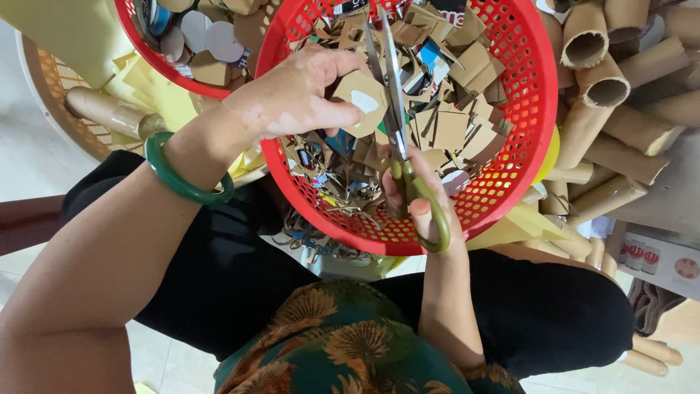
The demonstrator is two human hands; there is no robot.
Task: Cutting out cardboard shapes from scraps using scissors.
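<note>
The left hand (302, 91) holds a piece of brown cardboard (362, 102) over a red plastic basket (526, 80); the thumb lies on the near side of the piece and the other fingers are curled behind it, so the piece is pinched between them. The cardboard has a rounded edge and a pale patch in its middle. On the left wrist there is a green bangle (182, 182). The right hand (423, 204) holds a pair of scissors (397, 124) with olive-green handles; the fingers pass through the handle loops and are closed around them. The metal blades point away from the person, up over the basket, and they stand just at the right edge of the cardboard piece, slightly apart near the tips; whether they bite into the cardboard I cannot tell. The red basket rests on the lap, on black trousers (554, 314), and it is full of small cardboard scraps (445, 124), mostly brown, some with coloured print. Behind it, to the left, a second red basket (157, 62) contains round cardboard discs (219, 40). To the right of the baskets many brown cardboard tubes (605, 95) lie in a pile, some with the open end toward the camera. Yellow sheets (157, 91) lie beside the second basket, on the left side.
</note>
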